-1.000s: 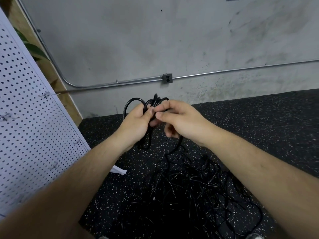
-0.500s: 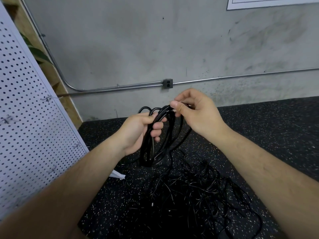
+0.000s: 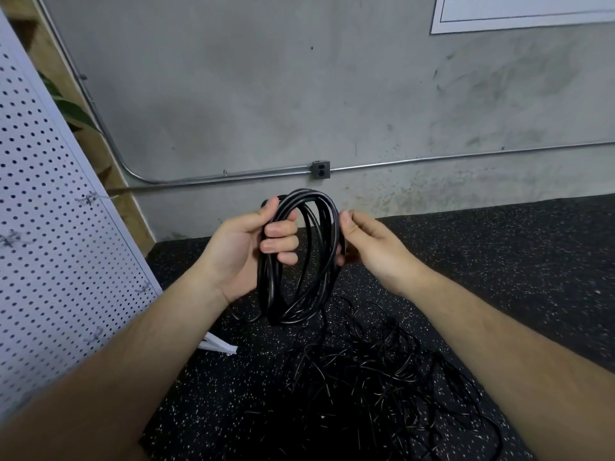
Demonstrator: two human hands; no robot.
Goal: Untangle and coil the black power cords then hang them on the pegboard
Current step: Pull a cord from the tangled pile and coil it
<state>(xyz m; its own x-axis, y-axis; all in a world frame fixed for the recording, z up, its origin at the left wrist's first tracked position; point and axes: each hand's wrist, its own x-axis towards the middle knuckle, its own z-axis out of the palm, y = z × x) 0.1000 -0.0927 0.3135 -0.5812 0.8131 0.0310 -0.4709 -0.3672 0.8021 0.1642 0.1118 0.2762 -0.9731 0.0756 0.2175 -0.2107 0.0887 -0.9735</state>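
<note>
Left hand (image 3: 244,252) wraps its fingers round the left side of the coil (image 3: 270,294), thumb over the top. It looks like the anchor, keeping the loops stacked. Right hand (image 3: 371,249) pinches the right side of the same coil between thumb and fingers, probably squaring the loops up or feeding in the next turn. Both hands are clamped on the coil, close together, with only its width between them.

The coil is held upright at chest height, off the floor (image 3: 515,254). At least one strand drops from its bottom into the pile of cords (image 3: 376,371) directly below, so the cord probably isn't fully gathered yet. The pile is loose and heavily tangled, with most of the work left.

Pegboard (image 3: 50,244) leans at left, within reach. The few wire hooks (image 3: 87,198) in view are bare, so nothing is hung yet.

Writing: sign (image 3: 532,11) on the wall (image 3: 266,94) at top right is cropped and blurred, so I can't read it. No brand or marking is legible on the cord. Outlet box (image 3: 321,169) on the pipe (image 3: 466,154) is unlabelled.
</note>
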